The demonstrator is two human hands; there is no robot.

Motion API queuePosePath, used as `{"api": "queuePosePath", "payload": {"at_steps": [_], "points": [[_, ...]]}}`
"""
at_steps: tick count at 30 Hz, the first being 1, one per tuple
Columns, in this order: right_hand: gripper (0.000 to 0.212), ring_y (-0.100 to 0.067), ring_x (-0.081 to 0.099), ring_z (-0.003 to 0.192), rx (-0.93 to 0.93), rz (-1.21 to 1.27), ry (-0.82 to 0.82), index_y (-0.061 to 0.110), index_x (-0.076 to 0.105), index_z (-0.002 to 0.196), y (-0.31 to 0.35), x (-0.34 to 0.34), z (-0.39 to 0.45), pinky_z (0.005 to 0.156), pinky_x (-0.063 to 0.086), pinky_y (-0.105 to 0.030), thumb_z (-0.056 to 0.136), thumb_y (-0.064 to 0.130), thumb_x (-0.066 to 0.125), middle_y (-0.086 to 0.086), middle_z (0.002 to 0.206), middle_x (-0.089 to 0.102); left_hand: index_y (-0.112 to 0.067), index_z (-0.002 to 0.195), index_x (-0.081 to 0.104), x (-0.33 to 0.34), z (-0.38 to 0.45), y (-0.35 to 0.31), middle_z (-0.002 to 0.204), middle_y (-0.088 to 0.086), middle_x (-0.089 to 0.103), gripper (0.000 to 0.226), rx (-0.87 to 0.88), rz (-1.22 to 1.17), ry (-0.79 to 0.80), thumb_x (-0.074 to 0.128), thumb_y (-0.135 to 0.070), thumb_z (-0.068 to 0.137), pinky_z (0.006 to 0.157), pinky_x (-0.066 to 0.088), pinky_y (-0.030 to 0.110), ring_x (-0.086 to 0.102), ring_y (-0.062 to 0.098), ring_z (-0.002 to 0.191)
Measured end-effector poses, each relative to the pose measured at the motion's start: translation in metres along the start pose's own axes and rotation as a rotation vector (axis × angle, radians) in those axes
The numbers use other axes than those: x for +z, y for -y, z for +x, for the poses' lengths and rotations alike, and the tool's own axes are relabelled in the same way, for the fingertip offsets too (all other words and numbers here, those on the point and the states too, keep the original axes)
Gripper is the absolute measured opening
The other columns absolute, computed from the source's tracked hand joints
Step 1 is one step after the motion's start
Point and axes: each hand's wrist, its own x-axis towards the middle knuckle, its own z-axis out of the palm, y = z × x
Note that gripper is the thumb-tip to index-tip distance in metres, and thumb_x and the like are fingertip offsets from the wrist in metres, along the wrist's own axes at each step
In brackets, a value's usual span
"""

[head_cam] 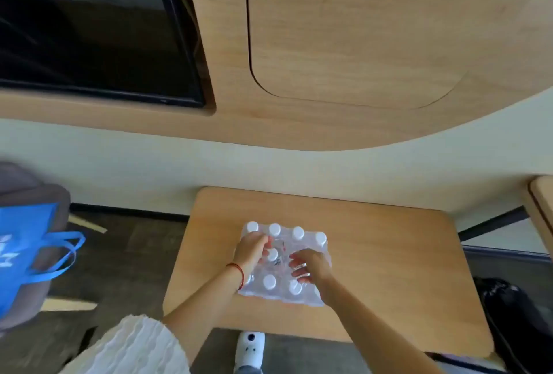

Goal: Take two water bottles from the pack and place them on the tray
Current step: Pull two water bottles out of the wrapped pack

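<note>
A shrink-wrapped pack of water bottles [299,242] with white caps stands on a small wooden table [389,269]. My left hand [251,249] lies on the pack's left-middle part, fingers curled into the wrap around a bottle cap [272,254]. My right hand [309,266] rests on the pack's right-middle part, fingers bent and pressing on the plastic. Both hands touch the wrap; whether either one grips a bottle cannot be told. No tray is in view.
A wall with wood panelling and a dark screen [89,29] rises behind the table. A blue bag [27,248] sits on a grey seat at the left. A black bag [514,313] lies on the floor at the right. My white shoe [250,346] shows below the table edge.
</note>
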Motion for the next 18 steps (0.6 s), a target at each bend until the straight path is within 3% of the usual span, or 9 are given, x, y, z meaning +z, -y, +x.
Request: {"api": "queuePosePath", "payload": {"at_steps": [2,5,7,9,12,16,18], "points": [[0.018,-0.015,0.058,0.055,-0.043,-0.087,-0.038,0.007,0.065,0.096,0.0,0.006,0.015,0.049,0.044,-0.02,0.092,0.008,0.047,-0.002,0.075,0.062,-0.009,0.089,0.063,-0.007,0.013,0.004,0.093,0.007,0.062,0.013,0.214,0.305,-0.023,0.051,-0.004,0.086,0.073,0.044,0.028,0.057,0.022,0.087],[0.031,-0.016,0.062,0.066,-0.082,-0.259,-0.046,0.007,0.058,0.12,-0.002,0.018,0.03,0.055,0.05,-0.023,0.092,0.003,0.048,-0.011,0.096,0.066,-0.009,0.125,0.053,-0.015,0.032,0.018,0.128,0.009,0.053,0.046,0.457,0.744,0.093,0.059,-0.003,0.08,0.102,0.039,0.035,0.047,0.025,0.121],[0.038,-0.025,0.065,0.097,-0.174,-0.511,-0.085,0.009,0.054,0.127,-0.005,0.023,0.045,0.082,0.054,-0.033,0.09,0.003,0.05,-0.015,0.121,0.062,-0.015,0.139,0.038,-0.013,0.045,0.027,0.147,0.007,0.037,0.066,0.541,0.935,0.155,0.066,-0.02,0.079,0.112,0.029,0.037,0.031,0.024,0.137],[0.044,-0.026,0.051,0.125,-0.257,-0.805,-0.061,0.011,0.049,0.133,-0.01,0.024,0.055,0.105,0.041,-0.035,0.09,0.003,0.049,-0.009,0.137,0.053,-0.02,0.147,0.019,-0.006,0.055,0.038,0.158,0.005,0.014,0.085,0.51,1.026,0.186,0.067,-0.037,0.079,0.118,0.016,0.04,0.009,0.026,0.146],[0.045,-0.027,0.052,0.123,-0.299,-1.037,-0.009,0.015,0.047,0.134,-0.021,0.022,0.063,0.1,0.047,-0.038,0.09,0.002,0.047,-0.005,0.139,0.051,-0.022,0.148,-0.007,0.004,0.061,0.055,0.159,0.009,-0.015,0.105,0.391,1.141,0.212,0.065,-0.051,0.077,0.12,-0.001,0.046,-0.018,0.032,0.145],[0.051,-0.028,0.059,0.112,-0.408,-1.141,0.063,0.016,0.05,0.131,-0.03,0.013,0.062,0.086,0.052,-0.037,0.088,-0.01,0.042,-0.004,0.134,0.054,-0.021,0.145,-0.018,0.008,0.063,0.069,0.157,0.007,-0.024,0.119,0.409,1.206,0.155,0.068,-0.055,0.071,0.118,-0.008,0.047,-0.033,0.027,0.137],[0.05,-0.028,0.061,0.105,-0.442,-1.05,0.06,0.012,0.054,0.127,-0.032,0.003,0.054,0.08,0.049,-0.031,0.084,-0.011,0.042,-0.007,0.126,0.058,-0.022,0.145,-0.02,0.006,0.063,0.072,0.157,0.005,-0.025,0.122,0.427,1.199,0.162,0.069,-0.055,0.069,0.118,-0.009,0.046,-0.037,0.023,0.132]]}}
